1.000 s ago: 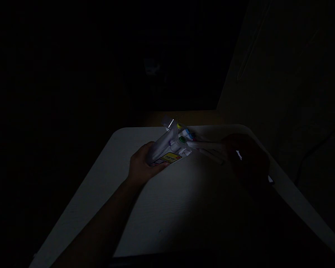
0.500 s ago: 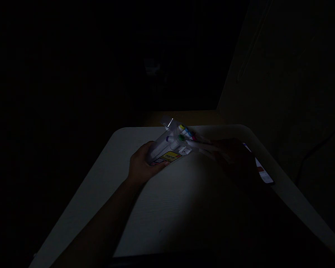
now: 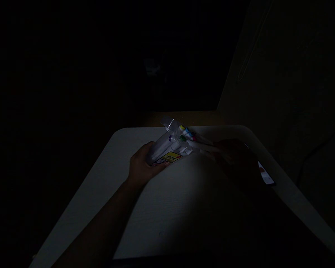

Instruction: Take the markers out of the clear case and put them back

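Observation:
The scene is very dark. My left hand (image 3: pixel 142 166) is closed round a clear plastic pack of markers (image 3: pixel 167 149) with a yellow label, held tilted just above a white table (image 3: pixel 167 208). Coloured marker caps, yellow, blue, green and purple, show at the pack's open end. My right hand (image 3: pixel 236 160) lies in deep shadow to the right, closed on white markers (image 3: pixel 205 147) that stick out of the pack's opening.
A phone or small device (image 3: pixel 264 173) lies on the table near its right edge, partly behind my right hand. A pale wall or panel (image 3: pixel 281 74) rises at the right. Beyond the table everything is black.
My right hand has slid a little left toward the pack with the white markers, uncovering more of the device on the table. My left hand and the pack have hardly moved.

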Motion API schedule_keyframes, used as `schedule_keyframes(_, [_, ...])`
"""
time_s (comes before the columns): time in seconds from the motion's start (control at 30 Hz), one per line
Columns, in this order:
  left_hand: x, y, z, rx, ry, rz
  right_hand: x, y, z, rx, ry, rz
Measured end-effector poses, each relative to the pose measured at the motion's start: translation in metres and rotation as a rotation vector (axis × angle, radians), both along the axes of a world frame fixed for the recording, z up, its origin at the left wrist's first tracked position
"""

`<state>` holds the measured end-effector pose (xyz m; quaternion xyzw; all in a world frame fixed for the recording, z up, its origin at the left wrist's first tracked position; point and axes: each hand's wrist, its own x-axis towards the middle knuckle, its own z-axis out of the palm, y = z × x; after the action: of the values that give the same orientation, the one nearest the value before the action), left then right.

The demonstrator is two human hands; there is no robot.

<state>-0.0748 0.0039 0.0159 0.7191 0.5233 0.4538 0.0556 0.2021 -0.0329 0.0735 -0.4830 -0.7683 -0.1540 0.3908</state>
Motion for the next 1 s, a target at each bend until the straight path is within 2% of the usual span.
schedule_keyframes(0.13, [-0.0006, 0.0001, -0.0005, 0.0, -0.015, -0.005, 0.0028, 0.0005, -0.0019, -0.011, -0.072, -0.02])
schedule_keyframes(0.27, [-0.0003, -0.0006, 0.0002, -0.027, -0.019, 0.006, 0.0018, 0.0007, -0.0033, 0.0, -0.058, 0.013])
schedule_keyframes(0.43, [-0.0002, -0.0001, 0.0007, 0.014, 0.014, 0.026, -0.0027, 0.0016, -0.0006, -0.12, -0.019, 0.082])
schedule_keyframes(1.0, [0.0003, -0.0005, 0.0032, 0.014, 0.022, 0.011, -0.0023, 0.0024, -0.0018, -0.143, -0.024, 0.099])
